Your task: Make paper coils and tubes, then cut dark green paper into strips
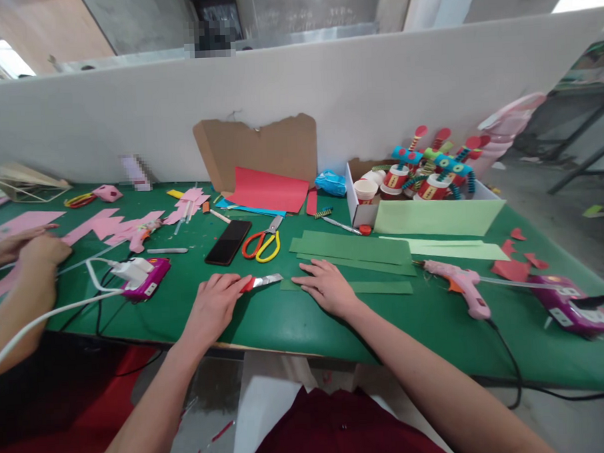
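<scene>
My left hand (216,301) is closed around the red handle of a utility knife (267,280), its blade pointing right and lying close over the table. My right hand (327,287) is spread flat, fingers pointing left, on a narrow dark green paper strip (385,287). The blade tip is near the strip's left end; whether they touch I cannot tell. Just beyond my right hand lie wider dark green paper sheets (350,246), partly overlapping. Scissors (263,243) with one orange and one yellow handle rest ahead of my left hand, beside a dark phone (228,242).
A pink glue gun (457,283) lies at right, its cord running to a purple power strip (576,305). Behind it stands a box (439,215) of paper-cup figures. At left, a co-worker's hands (43,250) are over pink paper, near another power strip (148,281).
</scene>
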Demonstrator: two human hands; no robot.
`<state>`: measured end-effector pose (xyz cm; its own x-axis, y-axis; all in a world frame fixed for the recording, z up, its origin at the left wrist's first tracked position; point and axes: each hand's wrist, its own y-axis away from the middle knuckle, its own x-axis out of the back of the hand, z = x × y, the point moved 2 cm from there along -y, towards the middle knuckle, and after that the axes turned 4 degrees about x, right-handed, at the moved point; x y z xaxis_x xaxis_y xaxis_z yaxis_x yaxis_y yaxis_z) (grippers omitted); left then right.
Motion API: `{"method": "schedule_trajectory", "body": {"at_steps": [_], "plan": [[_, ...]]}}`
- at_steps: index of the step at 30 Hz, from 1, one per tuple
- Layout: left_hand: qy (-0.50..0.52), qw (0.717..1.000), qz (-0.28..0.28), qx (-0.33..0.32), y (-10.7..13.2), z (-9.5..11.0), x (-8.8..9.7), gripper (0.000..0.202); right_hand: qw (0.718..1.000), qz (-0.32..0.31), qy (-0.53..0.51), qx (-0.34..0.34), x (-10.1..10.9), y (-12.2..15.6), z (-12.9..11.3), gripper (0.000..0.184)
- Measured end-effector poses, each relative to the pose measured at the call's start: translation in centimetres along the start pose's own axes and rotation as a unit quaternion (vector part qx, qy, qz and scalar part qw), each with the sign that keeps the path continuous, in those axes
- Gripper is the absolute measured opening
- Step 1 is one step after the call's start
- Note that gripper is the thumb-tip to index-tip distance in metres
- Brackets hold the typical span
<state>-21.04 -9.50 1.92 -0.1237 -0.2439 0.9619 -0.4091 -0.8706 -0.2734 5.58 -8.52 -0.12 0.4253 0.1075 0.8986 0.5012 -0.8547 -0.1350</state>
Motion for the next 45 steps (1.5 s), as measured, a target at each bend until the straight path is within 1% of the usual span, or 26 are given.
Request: {"method": "schedule_trajectory", "body": {"at_steps": [9,18,22,29,32,36,40,45], "plan": [[-0.008,1.000,0.006,-0.002,0.1,0.0,0.1,0.038,1.000,-0.007,-0.002,-0.002,0.2,0.0,-0.1,0.034],[-0.005,1.000,0.002,-0.006,-0.2,0.2,0.4,0.038,1.000,0.000,0.000,0.003,0.0,0.0,0.0,0.034],[-0.002,1.000,0.002,-0.005,-0.1,0.2,0.3,0.039,1.000,0.006,-0.003,0.012,-0.2,0.0,0.2,0.034],[-0.003,1.000,-0.001,-0.011,0.2,0.3,0.5,0.038,1.000,-0.002,0.003,0.006,-0.1,0.0,0.1,0.034],[0.002,1.000,-0.004,-0.013,0.3,0.4,0.6,0.039,1.000,0.004,0.002,0.008,-0.1,0.0,0.1,0.034],[0.011,1.000,-0.008,-0.023,0.4,0.4,0.2,0.040,1.000,0.008,0.002,0.008,-0.3,0.1,0.2,0.034],[0.026,0.999,-0.024,-0.036,0.6,0.2,-0.4,0.041,1.000,0.006,0.001,0.008,-0.3,0.0,0.2,0.034],[0.036,0.998,-0.032,-0.034,0.4,0.3,-0.9,0.040,1.000,0.002,0.004,0.005,-0.2,0.0,0.1,0.034]]}}
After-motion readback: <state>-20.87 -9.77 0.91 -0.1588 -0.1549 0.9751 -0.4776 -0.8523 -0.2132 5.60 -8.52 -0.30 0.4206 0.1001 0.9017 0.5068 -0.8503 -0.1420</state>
